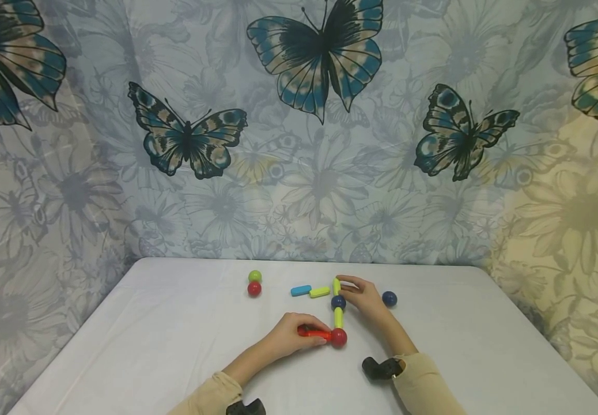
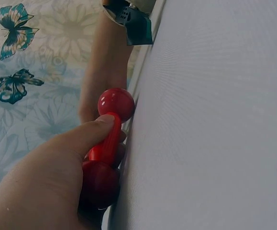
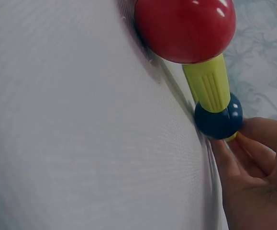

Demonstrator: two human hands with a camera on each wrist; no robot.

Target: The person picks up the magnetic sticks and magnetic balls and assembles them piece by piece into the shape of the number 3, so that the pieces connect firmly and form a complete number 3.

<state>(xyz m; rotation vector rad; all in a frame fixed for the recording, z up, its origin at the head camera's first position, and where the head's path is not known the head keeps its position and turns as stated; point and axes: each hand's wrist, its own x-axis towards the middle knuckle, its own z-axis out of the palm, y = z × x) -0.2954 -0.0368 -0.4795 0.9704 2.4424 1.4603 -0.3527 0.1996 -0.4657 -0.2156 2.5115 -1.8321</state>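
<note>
My left hand (image 1: 294, 335) pinches a red toy rod (image 2: 108, 141) between thumb and fingers. A red ball (image 1: 338, 338) sits on the rod's far end, and a second red ball (image 2: 100, 184) is at its near end by the palm. From the first ball a yellow-green rod (image 1: 338, 318) runs away from me to a dark blue ball (image 1: 337, 302). Beyond that ball stands another yellow-green rod (image 1: 336, 286), which my right hand (image 1: 365, 298) holds at its side. In the right wrist view most of this rod is hidden behind the blue ball (image 3: 219, 119) and the fingers.
On the white table (image 1: 174, 346), a green ball (image 1: 254, 276) and a red ball (image 1: 254, 289) lie together at back left. A blue rod (image 1: 301, 290) and a loose yellow-green rod (image 1: 320, 292) lie end to end. Right of my right hand is another dark blue ball (image 1: 389, 298).
</note>
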